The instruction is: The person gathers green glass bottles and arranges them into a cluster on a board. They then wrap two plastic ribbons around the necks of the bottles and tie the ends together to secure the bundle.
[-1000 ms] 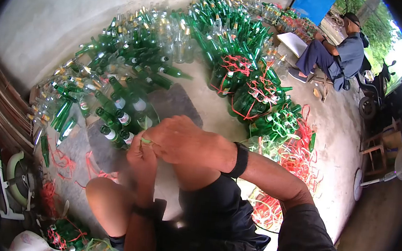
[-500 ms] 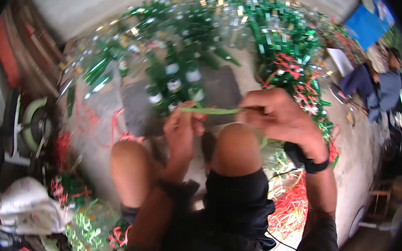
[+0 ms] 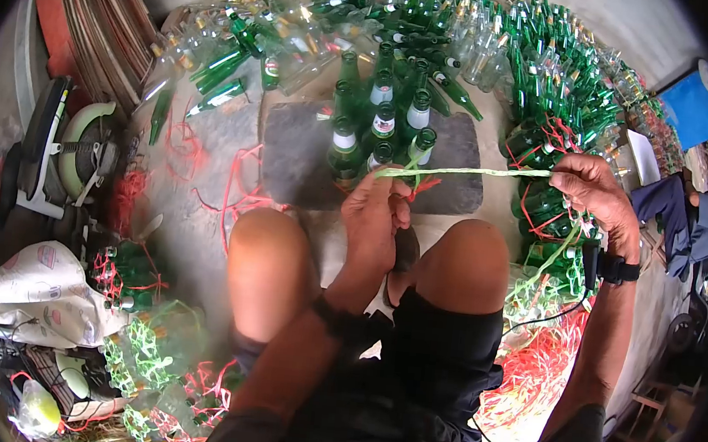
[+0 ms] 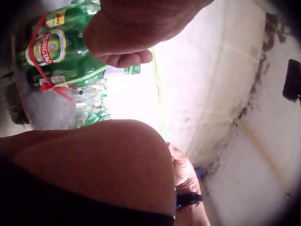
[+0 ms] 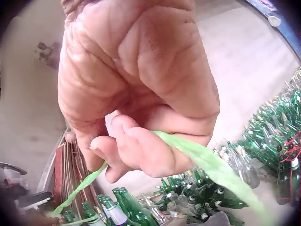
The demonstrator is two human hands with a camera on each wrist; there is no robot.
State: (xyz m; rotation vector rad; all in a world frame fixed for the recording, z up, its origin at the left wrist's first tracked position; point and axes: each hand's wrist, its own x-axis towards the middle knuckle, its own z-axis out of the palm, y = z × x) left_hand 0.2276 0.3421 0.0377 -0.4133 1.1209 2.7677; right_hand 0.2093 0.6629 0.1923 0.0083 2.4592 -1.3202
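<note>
A pale green plastic strip runs nearly straight between my two hands in the head view. My left hand pinches its left end, close in front of a standing group of green bottles. Farther right, my right hand grips the strip with curled fingers, and a loose tail hangs below. In the right wrist view the strip passes through the curled fingers. Red strip circles the bottles in the left wrist view, knotted low near a green piece; one bottle bears a Tsingtao label.
The grouped bottles stand on a dark slab. Many loose bottles lie and stand along the wall. A heap of red strips is by my right leg, a white sack at left. Another person sits far right.
My hands were together, then moved apart; the right hand went rightward, stretching the green strip out between them. The head view has swung, so the bottle group now appears farther right and higher.
</note>
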